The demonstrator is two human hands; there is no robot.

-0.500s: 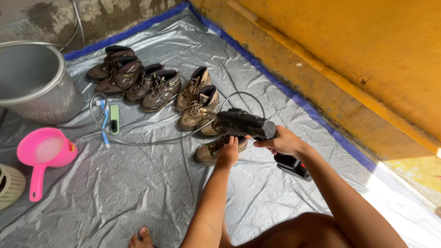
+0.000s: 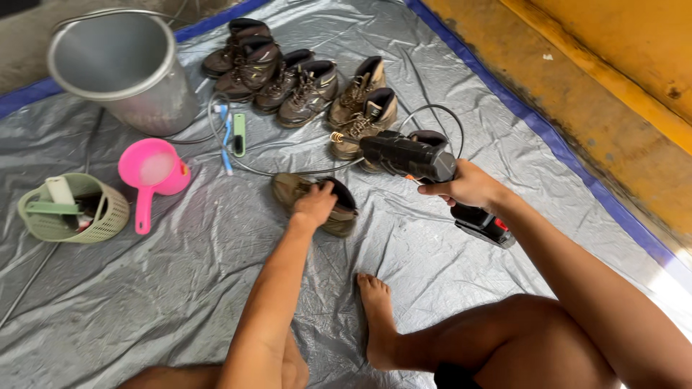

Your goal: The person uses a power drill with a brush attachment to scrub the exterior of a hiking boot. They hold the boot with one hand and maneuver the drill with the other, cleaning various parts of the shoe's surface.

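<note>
**Inspector A:** What is recorded, largest item first?

**Inspector B:** A grey tarpaulin (image 2: 180, 288) is spread over the floor. A metal bucket (image 2: 122, 65) is stood at its far left, with boots (image 2: 288, 75) ranged in a row beside it. A black handheld spray gun (image 2: 422, 162) is gripped in the closed right hand (image 2: 468, 189), nozzle pointed left.

**Inspector A:** And the left hand (image 2: 315, 205)?

**Inspector B:** It is closed over the opening of a muddy brown boot (image 2: 313, 193), laid on its side at the tarpaulin's centre. A pink scoop (image 2: 151, 173) and green basket (image 2: 72, 209) are noted leftward.

Left hand (image 2: 315, 204) now atop boot (image 2: 317, 194).
</note>
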